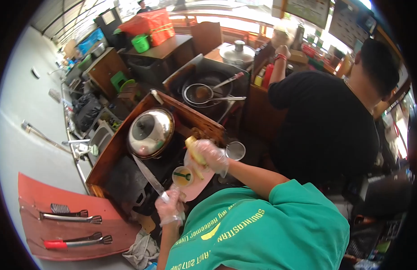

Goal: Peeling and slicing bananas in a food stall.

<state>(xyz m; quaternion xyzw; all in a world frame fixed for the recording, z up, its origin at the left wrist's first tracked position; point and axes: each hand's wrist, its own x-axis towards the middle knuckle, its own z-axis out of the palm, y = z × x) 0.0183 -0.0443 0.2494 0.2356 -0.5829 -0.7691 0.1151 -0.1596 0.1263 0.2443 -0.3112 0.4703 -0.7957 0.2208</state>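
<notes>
My left hand (pixel 169 205), in a clear plastic glove, grips the pale handle of a long kitchen knife (pixel 149 176). The blade points up and left, away from my body. Also gloved, my right hand (pixel 212 156) is closed around a long yellow piece of food (pixel 196 151), whose exact kind I cannot tell. It is above a pink cutting board (pixel 197 189). Between my hands is a small clear plastic tub (pixel 182 182) with yellowish contents and a green spoon (pixel 185 176). A thin yellow strip (pixel 200 174) lies on the board beside it.
Beyond my hands are a domed metal lid (pixel 151 131) and a wok (pixel 225 81) holding strainers. A small round strainer (pixel 235 151) is by my right wrist. A person in black (pixel 326 125) stands close at right. Tongs (pixel 73 218) hang on a red panel at left.
</notes>
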